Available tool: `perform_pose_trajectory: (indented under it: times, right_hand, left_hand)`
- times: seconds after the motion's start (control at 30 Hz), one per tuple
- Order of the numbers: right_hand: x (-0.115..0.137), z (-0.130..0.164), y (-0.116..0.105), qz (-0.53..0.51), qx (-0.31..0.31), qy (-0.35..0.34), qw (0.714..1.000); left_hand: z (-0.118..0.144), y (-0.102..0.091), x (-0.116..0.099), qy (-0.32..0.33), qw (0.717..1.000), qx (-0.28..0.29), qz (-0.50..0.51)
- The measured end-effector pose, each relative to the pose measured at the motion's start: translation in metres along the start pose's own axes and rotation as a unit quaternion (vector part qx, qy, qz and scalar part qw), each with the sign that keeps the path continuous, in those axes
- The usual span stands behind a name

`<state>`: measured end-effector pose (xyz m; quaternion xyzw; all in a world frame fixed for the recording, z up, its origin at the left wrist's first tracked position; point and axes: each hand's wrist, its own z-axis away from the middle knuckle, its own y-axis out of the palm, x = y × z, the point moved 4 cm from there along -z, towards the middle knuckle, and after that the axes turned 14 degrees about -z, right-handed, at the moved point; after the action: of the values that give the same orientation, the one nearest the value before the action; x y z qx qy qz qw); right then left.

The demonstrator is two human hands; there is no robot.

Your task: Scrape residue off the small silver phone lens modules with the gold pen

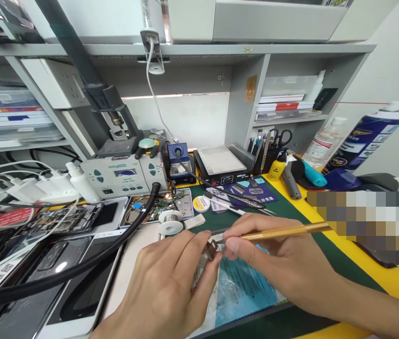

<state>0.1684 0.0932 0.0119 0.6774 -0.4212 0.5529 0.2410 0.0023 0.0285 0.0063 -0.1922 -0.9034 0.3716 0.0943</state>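
Observation:
Between the thumb and fingers of my left hand [169,278] is a small brown metallic part [211,251], partly covered by the fingertips. My right hand [280,259] grips a slim gold-handled scraping knife [286,230] like a pen. Its thin grey tip meets or nearly meets the small part; contact cannot be made out. Both hands are close together above a blue, streaked sheet [245,287] lying on the green mat [330,282].
A solder spool [170,222], a round tin [201,203] and tweezers [245,200] lie beyond my hands. A black hose [115,247] crosses the phones [83,287] at left. Behind stand a hot-air station [123,175] and heating plate [220,162]; a spray can [365,136] leans right.

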Motion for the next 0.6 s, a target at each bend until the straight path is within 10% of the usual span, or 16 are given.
perform_pose_trajectory:
  times: [0.6]
  right_hand:
    - [0.005, 0.004, 0.002, -0.141, 0.001, 0.005, 0.99]
  left_hand:
    - [-0.001, -0.002, 0.01, -0.172, 0.947, 0.085, 0.258]
